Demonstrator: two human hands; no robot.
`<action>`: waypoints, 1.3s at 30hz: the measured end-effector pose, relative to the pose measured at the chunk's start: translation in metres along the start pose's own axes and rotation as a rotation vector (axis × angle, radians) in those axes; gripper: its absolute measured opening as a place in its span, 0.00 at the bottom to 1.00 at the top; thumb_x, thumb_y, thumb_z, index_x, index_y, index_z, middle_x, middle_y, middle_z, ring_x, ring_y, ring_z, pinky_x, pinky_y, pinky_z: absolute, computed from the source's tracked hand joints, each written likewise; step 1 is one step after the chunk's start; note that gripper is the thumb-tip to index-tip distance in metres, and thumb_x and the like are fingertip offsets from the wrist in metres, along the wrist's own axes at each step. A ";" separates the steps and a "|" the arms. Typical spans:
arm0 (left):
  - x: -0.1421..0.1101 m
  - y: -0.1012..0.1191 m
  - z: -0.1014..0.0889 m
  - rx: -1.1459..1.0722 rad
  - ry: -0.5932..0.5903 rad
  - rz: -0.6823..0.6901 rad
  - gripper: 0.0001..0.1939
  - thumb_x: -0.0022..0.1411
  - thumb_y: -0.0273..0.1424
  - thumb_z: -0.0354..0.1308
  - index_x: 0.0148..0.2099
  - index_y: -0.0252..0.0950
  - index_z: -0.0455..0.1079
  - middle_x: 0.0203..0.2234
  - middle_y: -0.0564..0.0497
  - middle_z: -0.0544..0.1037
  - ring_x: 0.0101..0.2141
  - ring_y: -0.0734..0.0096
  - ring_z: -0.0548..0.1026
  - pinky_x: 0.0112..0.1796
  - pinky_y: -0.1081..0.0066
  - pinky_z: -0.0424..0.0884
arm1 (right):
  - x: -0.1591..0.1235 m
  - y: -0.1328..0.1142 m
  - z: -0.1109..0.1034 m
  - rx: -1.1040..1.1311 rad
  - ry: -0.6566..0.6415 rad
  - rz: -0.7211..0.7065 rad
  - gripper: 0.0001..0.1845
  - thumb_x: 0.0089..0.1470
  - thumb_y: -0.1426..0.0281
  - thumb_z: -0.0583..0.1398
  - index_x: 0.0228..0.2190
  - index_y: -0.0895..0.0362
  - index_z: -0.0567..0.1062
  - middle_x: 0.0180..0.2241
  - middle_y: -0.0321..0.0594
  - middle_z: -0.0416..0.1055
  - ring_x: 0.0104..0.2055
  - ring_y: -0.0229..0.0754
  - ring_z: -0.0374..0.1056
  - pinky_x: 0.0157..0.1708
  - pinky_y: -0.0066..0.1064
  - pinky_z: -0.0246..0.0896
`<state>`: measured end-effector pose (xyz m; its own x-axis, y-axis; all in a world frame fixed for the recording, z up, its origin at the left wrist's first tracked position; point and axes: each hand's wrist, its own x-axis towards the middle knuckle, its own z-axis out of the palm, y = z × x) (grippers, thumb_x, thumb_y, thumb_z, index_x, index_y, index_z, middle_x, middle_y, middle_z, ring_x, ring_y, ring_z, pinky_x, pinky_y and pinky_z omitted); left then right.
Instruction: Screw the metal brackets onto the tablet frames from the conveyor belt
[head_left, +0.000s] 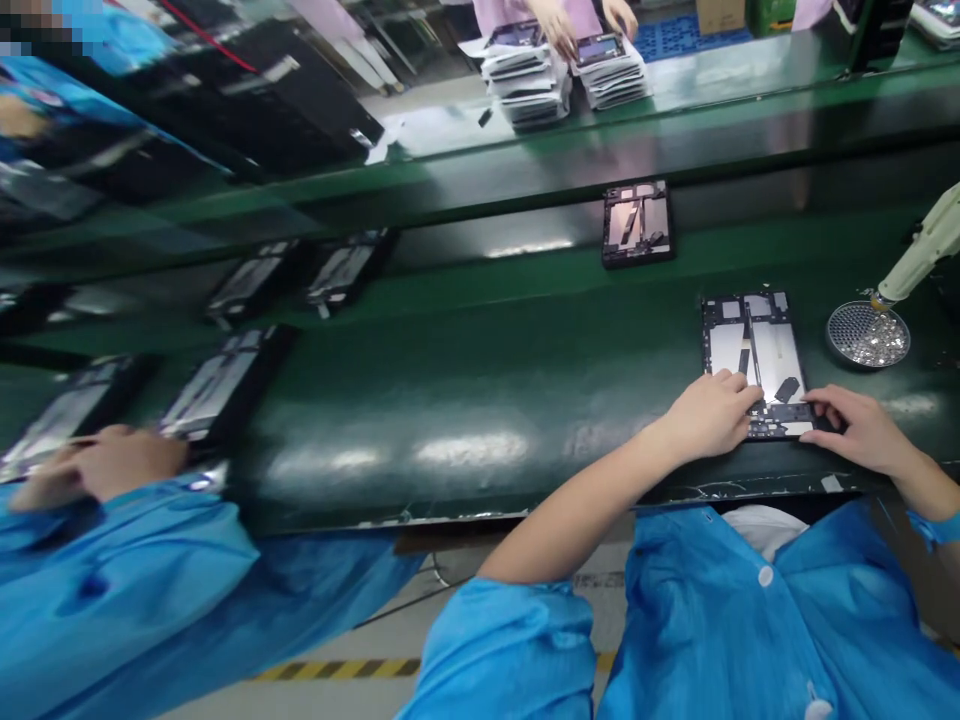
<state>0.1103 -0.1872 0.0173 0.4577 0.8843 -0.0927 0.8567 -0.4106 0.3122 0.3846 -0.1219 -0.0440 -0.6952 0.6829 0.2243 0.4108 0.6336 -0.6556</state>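
Note:
A dark tablet frame [756,345] with silver panels lies flat on the green bench [480,380] in front of me. My left hand [712,412] rests on its near left corner, fingers curled and pressing down on the edge. My right hand [862,428] lies at the near right corner, fingertips pinched against the frame's lower edge. Both hands touch the frame while it stays on the bench.
A round metal dish of screws [868,335] sits right of the frame, under a pale screwdriver [919,250]. Another frame [637,222] lies farther back. Several frames lie at left by a co-worker's hand [105,465]. Stacked trays [562,70] stand beyond, with another person's hands.

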 end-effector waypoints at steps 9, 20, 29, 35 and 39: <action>0.009 0.003 -0.004 0.014 -0.079 0.053 0.11 0.68 0.26 0.52 0.48 0.34 0.74 0.41 0.43 0.78 0.42 0.59 0.77 0.44 0.64 0.74 | 0.003 -0.001 0.001 0.065 0.025 0.026 0.18 0.62 0.55 0.64 0.45 0.55 0.79 0.29 0.36 0.73 0.24 0.36 0.64 0.28 0.30 0.64; -0.001 0.002 -0.002 -0.034 -0.101 0.128 0.11 0.69 0.28 0.54 0.50 0.34 0.76 0.43 0.42 0.78 0.45 0.58 0.76 0.47 0.64 0.74 | 0.002 -0.003 0.003 0.068 0.030 0.055 0.18 0.63 0.55 0.64 0.46 0.55 0.79 0.29 0.35 0.72 0.23 0.35 0.63 0.27 0.29 0.63; -0.004 0.001 0.001 -0.012 -0.061 0.196 0.10 0.68 0.31 0.60 0.49 0.33 0.77 0.42 0.43 0.78 0.43 0.58 0.77 0.46 0.62 0.75 | 0.003 -0.004 0.002 0.071 0.029 0.029 0.17 0.64 0.56 0.62 0.46 0.55 0.78 0.29 0.36 0.72 0.24 0.36 0.64 0.27 0.30 0.64; -0.013 0.001 0.008 0.000 -0.015 0.204 0.10 0.72 0.31 0.59 0.51 0.33 0.76 0.43 0.43 0.79 0.44 0.60 0.77 0.46 0.63 0.76 | 0.001 -0.002 0.003 0.054 0.019 0.009 0.15 0.65 0.58 0.63 0.47 0.54 0.77 0.30 0.36 0.72 0.24 0.35 0.63 0.26 0.29 0.64; -0.018 -0.002 0.020 0.043 0.092 0.228 0.12 0.75 0.30 0.52 0.50 0.32 0.76 0.40 0.44 0.79 0.40 0.62 0.77 0.42 0.65 0.76 | 0.002 -0.003 0.004 0.059 0.026 0.008 0.15 0.65 0.59 0.63 0.48 0.54 0.77 0.30 0.35 0.71 0.23 0.34 0.63 0.26 0.29 0.64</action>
<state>0.1052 -0.2072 -0.0002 0.6184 0.7834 0.0624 0.7440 -0.6092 0.2745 0.3797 -0.1240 -0.0448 -0.6763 0.6974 0.2374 0.3798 0.6062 -0.6988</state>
